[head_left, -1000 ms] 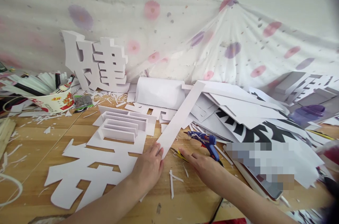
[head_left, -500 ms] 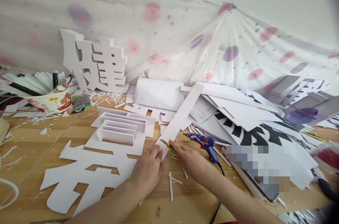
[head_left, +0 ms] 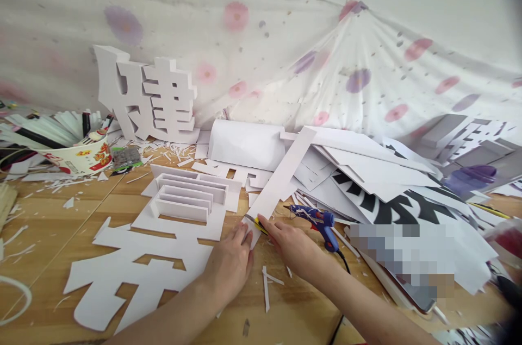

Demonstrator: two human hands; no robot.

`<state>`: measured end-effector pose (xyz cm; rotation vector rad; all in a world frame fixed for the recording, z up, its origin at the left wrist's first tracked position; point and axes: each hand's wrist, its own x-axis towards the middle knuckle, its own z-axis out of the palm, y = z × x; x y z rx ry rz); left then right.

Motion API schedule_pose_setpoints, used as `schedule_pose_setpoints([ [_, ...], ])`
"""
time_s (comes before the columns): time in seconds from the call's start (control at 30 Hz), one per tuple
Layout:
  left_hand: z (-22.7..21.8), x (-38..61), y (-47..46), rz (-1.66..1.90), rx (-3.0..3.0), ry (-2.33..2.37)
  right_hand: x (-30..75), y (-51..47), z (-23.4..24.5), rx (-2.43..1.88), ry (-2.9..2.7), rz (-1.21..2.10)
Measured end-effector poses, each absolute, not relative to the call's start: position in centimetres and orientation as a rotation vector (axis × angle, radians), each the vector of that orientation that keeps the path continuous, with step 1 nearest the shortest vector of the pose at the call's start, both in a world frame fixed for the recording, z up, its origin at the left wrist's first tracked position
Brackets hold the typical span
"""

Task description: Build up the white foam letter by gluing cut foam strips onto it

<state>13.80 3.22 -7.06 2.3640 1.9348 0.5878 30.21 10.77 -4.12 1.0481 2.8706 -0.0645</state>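
A long white foam board strip lies slantwise on the wooden table, its far end resting on the stack of sheets. My left hand is closed at the strip's near end, fingertips pressing it down. In my right hand is a yellow utility knife, its blade laid across the strip just ahead of my left fingers. Left of the hands sits a large white foam character cutout, with several thin upright walls standing on its upper part. A blue glue gun lies right of the strip, beyond my right hand.
A finished raised white character stands at the back left. By it is a paper bucket full of sticks and tools. White sheets pile up at the right, near a phone. Foam scraps litter the table.
The knife blade and my right hand have shifted slightly left across the strip. My left hand stays on the strip's near end. The whole view has moved a little.
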Motion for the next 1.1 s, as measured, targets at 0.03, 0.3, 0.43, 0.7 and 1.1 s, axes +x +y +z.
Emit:
schedule_pose_setpoints([
  [0.03, -7.0, 13.8, 3.2, 0.586, 2.367, 1.933, 30.1, 10.7, -3.8, 1.032, 2.866, -0.052],
  [0.3, -6.4, 13.8, 3.1, 0.520, 2.376, 1.926, 29.6, 10.4, -1.7, 0.876, 2.845, 0.178],
  [0.43, -6.4, 13.8, 3.1, 0.532, 2.360, 1.936, 30.1, 10.3, -1.9, 0.822, 2.853, 0.308],
  [0.7, -6.6, 14.0, 3.1, 0.502, 2.355, 1.940, 31.6, 10.1, -2.6, 0.812, 2.799, 0.401],
  [1.1, -6.3, 14.0, 3.1, 0.413, 2.407, 1.965, 34.1, 9.3, -4.2, 0.925, 2.788, 0.248],
])
